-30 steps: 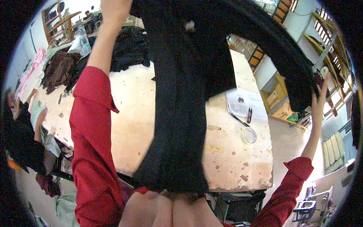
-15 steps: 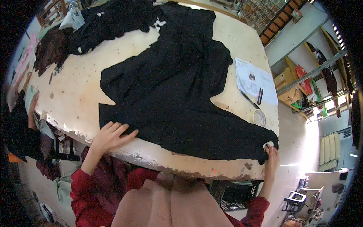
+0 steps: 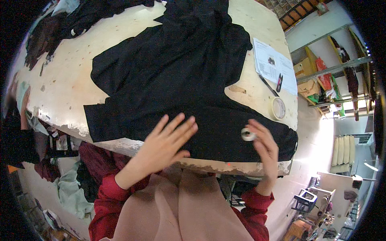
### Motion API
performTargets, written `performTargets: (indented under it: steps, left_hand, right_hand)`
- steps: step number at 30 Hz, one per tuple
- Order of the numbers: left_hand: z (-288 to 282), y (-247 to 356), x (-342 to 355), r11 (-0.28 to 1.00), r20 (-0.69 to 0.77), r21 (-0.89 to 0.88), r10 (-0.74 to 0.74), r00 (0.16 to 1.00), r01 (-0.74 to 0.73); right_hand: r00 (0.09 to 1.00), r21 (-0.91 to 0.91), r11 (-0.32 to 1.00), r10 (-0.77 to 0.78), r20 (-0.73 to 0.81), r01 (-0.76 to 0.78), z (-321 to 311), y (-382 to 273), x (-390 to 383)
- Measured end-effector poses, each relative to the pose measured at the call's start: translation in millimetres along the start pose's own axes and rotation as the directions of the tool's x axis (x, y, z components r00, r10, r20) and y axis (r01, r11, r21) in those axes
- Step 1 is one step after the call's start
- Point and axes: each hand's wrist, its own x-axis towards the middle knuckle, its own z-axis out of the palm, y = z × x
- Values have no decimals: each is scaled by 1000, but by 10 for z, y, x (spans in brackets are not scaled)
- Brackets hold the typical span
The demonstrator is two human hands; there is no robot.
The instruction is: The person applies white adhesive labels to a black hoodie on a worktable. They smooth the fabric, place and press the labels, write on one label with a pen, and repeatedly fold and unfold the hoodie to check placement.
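A black garment (image 3: 177,80) lies spread over the table, with a sleeve-like part running to the right along the near edge. My left hand (image 3: 169,140) rests on that part near the table edge, palm down and fingers spread. To the right, my right hand (image 3: 263,144) is over the same part, thumb and fingers closed around a small white roll (image 3: 248,135) with a dark centre. Whether this hand also touches the cloth, I cannot tell.
Beyond the sleeve-like part lie a roll of tape (image 3: 278,108), a dark pen (image 3: 269,86), a small black-and-red tool (image 3: 279,82) and printed paper sheets (image 3: 267,60). More dark cloth (image 3: 100,18) lies at the far left. Another person's arm (image 3: 25,106) shows at the left edge.
My left hand has slid right across the garment, from its left corner toward the middle. My right hand has moved left from the garment's right end, carrying the white roll. The view has shifted slightly.
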Motion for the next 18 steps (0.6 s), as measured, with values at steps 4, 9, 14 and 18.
performTargets:
  steps: [4,9,14,18]
  left_hand:
    - [226,97,-132,999,132,-6,41,990,-40]
    - [77,121,-101,995,3,-85,44,999,-44]
    - [200,282,143,958,-212,-286,-63,975,-1]
    - [373,242,145,990,-188,-139,-28,982,2]
  right_hand:
    - [992,-73,996,-35,125,44,335,-11,227]
    - [955,54,973,207,214,-224,604,44,361]
    - [964,-212,977,85,253,-31,839,71,469]
    - [958,-277,958,3,287,80,882,126,516]
